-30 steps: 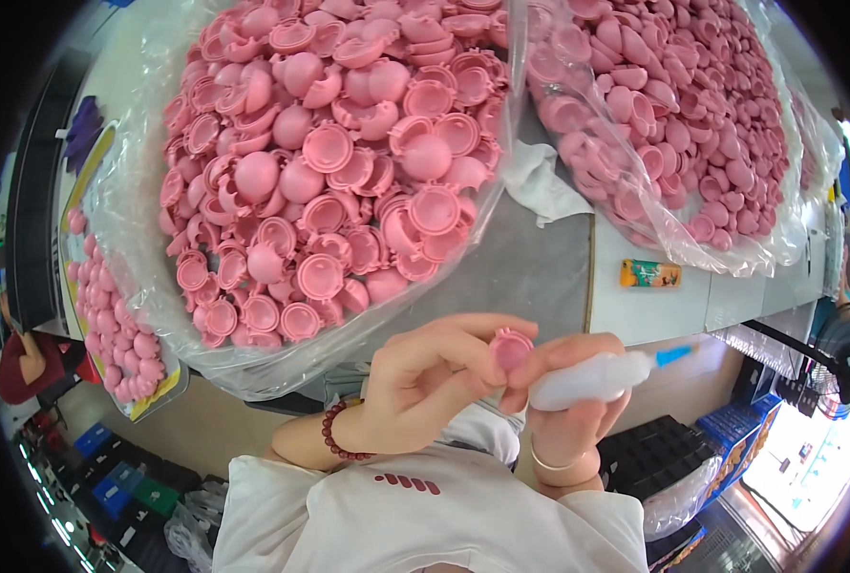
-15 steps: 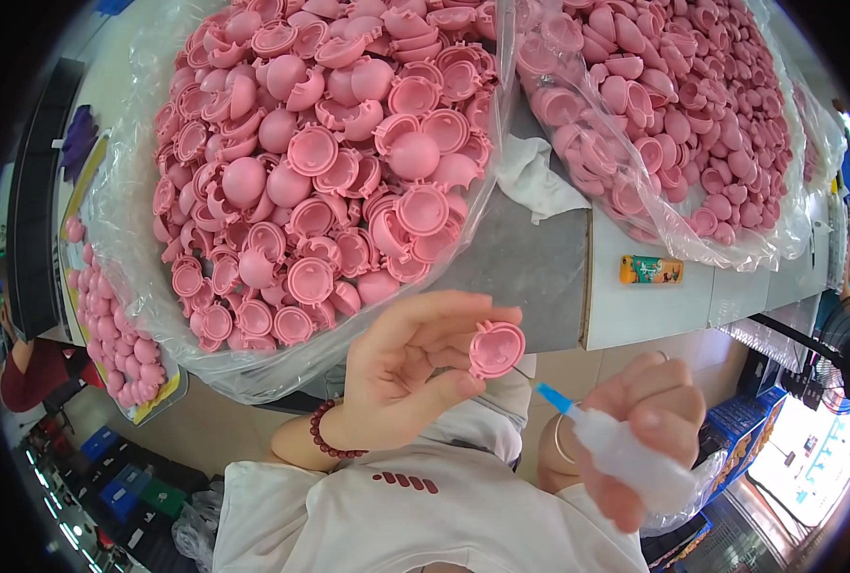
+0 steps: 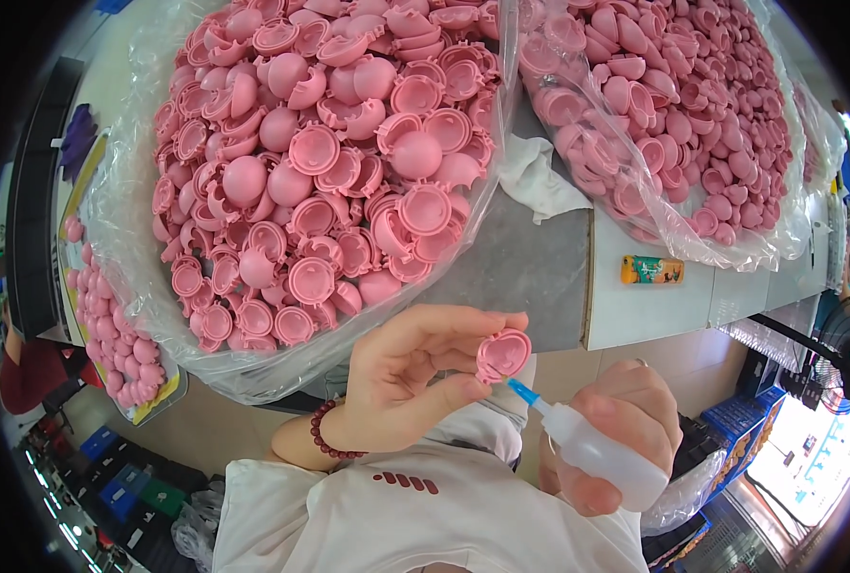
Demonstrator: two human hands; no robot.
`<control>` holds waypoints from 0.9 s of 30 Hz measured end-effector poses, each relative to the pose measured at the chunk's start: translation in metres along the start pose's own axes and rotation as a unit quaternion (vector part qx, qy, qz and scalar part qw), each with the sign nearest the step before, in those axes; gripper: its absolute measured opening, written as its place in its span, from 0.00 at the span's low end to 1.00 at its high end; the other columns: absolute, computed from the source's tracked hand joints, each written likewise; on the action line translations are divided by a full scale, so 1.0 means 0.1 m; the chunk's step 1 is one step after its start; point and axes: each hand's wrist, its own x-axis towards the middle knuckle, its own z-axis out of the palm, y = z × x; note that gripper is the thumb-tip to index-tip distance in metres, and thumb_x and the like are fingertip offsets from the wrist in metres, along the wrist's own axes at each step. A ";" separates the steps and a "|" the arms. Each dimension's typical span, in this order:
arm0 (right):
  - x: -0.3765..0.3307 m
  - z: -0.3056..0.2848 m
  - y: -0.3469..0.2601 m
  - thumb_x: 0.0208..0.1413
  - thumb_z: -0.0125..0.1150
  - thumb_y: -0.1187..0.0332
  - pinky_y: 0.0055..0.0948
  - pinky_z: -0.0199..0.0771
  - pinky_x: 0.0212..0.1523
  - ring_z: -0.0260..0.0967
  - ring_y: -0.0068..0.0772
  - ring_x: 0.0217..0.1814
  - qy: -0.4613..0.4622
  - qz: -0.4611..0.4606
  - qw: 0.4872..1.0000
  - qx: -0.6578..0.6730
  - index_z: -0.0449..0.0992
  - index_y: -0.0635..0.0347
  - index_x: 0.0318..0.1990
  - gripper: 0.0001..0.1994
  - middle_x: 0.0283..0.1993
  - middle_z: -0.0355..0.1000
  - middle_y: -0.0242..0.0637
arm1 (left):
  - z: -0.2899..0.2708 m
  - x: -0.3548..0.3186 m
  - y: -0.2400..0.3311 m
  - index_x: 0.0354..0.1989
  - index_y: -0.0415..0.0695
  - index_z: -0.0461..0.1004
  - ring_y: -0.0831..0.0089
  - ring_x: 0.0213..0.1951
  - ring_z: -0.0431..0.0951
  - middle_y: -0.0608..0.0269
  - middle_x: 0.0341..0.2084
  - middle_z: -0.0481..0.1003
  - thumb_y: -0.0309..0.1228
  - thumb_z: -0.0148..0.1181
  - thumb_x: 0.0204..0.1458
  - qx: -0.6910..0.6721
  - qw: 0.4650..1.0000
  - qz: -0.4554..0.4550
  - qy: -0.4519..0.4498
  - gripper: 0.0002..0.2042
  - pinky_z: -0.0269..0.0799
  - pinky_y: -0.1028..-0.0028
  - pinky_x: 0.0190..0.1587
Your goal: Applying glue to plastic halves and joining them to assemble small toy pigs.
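Between the thumb and fingers of my left hand (image 3: 411, 377) is a pink plastic half-shell (image 3: 503, 356), its hollow side facing up and toward me. My right hand (image 3: 626, 420) is wrapped round a white squeeze bottle (image 3: 605, 458) with a blue tapered nozzle (image 3: 523, 392). The nozzle tip is at the lower rim of the half-shell, close to my left thumb; whether it touches the rim I cannot tell. Beyond my left hand lies a large heap of similar pink half-shells (image 3: 291, 181) in a clear plastic bag (image 3: 253, 377).
A second bag of pink half-shells (image 3: 673, 115) lies at the far right. Between the bags is a white cloth (image 3: 540, 180), with an orange and green tube-shaped package (image 3: 651, 270) nearer me. Pink rounded pieces (image 3: 124, 349) fill a tray at the left, near another person's sleeve (image 3: 33, 377).
My right hand has moved left with the squeeze bottle, bringing its nozzle up to the half-shell's rim. My left hand has shifted slightly right and down, still holding the half-shell.
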 end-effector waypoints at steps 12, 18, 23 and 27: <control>0.03 0.02 0.05 0.53 0.38 0.45 0.20 0.43 0.10 0.51 0.22 0.12 0.057 -0.032 0.998 -0.014 0.69 0.72 0.33 0.31 0.14 0.58 0.33 | 0.01 -0.01 0.03 0.45 0.33 0.60 0.63 0.45 0.70 0.37 0.45 0.64 0.17 0.56 0.42 0.023 1.000 0.002 -0.010 0.19 0.67 0.70 0.47; 0.01 0.08 0.05 0.53 0.38 0.45 0.19 0.43 0.10 0.51 0.22 0.12 0.063 -0.033 0.997 -0.022 0.70 0.72 0.32 0.31 0.14 0.58 0.33 | -0.01 -0.03 0.07 0.42 0.32 0.65 0.62 0.43 0.71 0.39 0.43 0.65 0.14 0.58 0.38 0.144 0.988 0.044 0.017 0.19 0.69 0.70 0.44; -0.01 0.09 0.02 0.54 0.37 0.46 0.20 0.47 0.11 0.53 0.23 0.12 0.036 -0.016 0.998 -0.050 0.69 0.71 0.35 0.29 0.16 0.59 0.33 | -0.01 -0.01 0.05 0.40 0.33 0.67 0.63 0.39 0.73 0.40 0.38 0.69 0.12 0.59 0.34 0.400 0.895 0.196 0.023 0.20 0.70 0.75 0.38; -0.10 -0.05 0.10 0.54 0.39 0.49 0.21 0.53 0.16 0.57 0.26 0.16 0.054 -0.027 0.997 0.050 0.67 0.71 0.39 0.27 0.20 0.60 0.36 | -0.03 0.02 0.03 0.40 0.37 0.67 0.62 0.39 0.73 0.41 0.37 0.70 0.13 0.58 0.36 0.433 0.870 0.233 0.039 0.19 0.69 0.74 0.38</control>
